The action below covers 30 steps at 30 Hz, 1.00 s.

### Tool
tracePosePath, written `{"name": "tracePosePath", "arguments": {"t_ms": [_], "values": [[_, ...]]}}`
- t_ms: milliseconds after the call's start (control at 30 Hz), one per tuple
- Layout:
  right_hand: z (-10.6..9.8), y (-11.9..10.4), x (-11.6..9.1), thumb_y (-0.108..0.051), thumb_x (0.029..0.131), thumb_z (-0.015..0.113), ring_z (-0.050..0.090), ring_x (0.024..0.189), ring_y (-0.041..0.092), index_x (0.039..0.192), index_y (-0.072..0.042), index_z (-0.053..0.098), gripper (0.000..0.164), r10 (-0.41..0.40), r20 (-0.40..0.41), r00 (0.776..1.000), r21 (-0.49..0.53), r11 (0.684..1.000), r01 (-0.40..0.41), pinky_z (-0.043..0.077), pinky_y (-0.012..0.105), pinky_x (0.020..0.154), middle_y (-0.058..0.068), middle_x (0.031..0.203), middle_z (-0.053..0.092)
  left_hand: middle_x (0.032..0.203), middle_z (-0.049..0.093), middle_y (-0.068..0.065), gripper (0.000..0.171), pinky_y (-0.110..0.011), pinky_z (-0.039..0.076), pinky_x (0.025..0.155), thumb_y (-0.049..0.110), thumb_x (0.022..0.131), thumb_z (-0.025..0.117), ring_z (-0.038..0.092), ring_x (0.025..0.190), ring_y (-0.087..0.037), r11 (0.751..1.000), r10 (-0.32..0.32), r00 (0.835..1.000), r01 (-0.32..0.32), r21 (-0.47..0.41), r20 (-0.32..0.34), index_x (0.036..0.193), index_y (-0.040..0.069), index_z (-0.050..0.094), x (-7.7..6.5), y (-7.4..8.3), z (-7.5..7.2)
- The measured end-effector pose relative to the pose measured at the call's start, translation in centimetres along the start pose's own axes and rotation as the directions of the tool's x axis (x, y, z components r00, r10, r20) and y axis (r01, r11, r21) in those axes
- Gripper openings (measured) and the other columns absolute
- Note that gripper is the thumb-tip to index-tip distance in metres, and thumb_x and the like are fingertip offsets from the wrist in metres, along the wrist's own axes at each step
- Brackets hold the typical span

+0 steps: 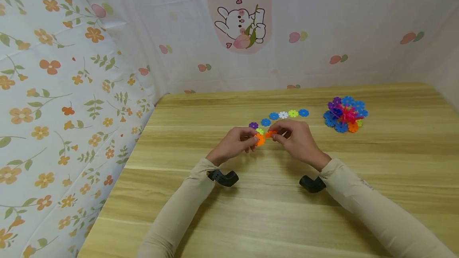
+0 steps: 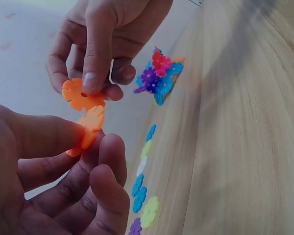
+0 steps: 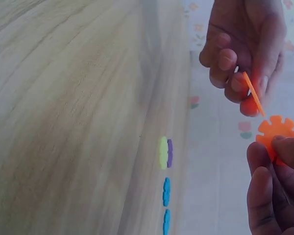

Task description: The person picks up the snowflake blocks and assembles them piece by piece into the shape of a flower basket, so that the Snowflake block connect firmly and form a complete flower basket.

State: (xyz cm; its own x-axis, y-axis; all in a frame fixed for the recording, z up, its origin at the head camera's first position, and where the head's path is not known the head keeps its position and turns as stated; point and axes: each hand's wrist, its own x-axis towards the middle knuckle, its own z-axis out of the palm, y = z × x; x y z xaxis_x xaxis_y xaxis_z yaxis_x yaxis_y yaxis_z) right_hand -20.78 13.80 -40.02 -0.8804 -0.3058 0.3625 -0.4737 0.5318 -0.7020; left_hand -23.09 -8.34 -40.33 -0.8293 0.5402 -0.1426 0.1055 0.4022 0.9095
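My left hand (image 1: 234,142) pinches an orange notched plastic disc (image 1: 259,140) between thumb and fingers. Facing it, my right hand (image 1: 295,138) pinches a second orange notched disc (image 3: 277,128) by thumb and forefinger. The two discs are held up above the table, turned at an angle to each other, their edges very close together. In the left wrist view the left disc (image 2: 93,122) overlaps the lower edge of the right one (image 2: 77,94). Fingertips hide part of each disc.
Beyond the hands, a loose row of discs lies on the wooden table (image 1: 172,138): purple (image 1: 253,125), lime, several blue (image 1: 303,112) and a white one (image 1: 283,115). Farther right sits a multicoloured cluster of joined discs (image 1: 346,114). A printed curtain (image 1: 312,59) hangs behind.
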Motion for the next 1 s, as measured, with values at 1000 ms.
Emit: {"name": "tracePosePath", "arguments": {"t_ms": [1000], "values": [[0.9,-0.4,-0.8,0.01,0.083,0.074,0.071,0.069,0.013,0.092,-0.005,0.075,0.017,-0.177,-0.112,0.978,0.049,0.982,0.183,0.06,0.024,0.065,0.008,0.088,0.076,0.091,0.07,-0.027,0.023,-0.051,0.059,0.078,0.002,0.101,0.055,0.065,0.084,-0.047,0.998,0.046,0.996,-0.049,-0.04,-0.071,0.119,-0.006,0.067,-0.3,1.0,0.9]]}}
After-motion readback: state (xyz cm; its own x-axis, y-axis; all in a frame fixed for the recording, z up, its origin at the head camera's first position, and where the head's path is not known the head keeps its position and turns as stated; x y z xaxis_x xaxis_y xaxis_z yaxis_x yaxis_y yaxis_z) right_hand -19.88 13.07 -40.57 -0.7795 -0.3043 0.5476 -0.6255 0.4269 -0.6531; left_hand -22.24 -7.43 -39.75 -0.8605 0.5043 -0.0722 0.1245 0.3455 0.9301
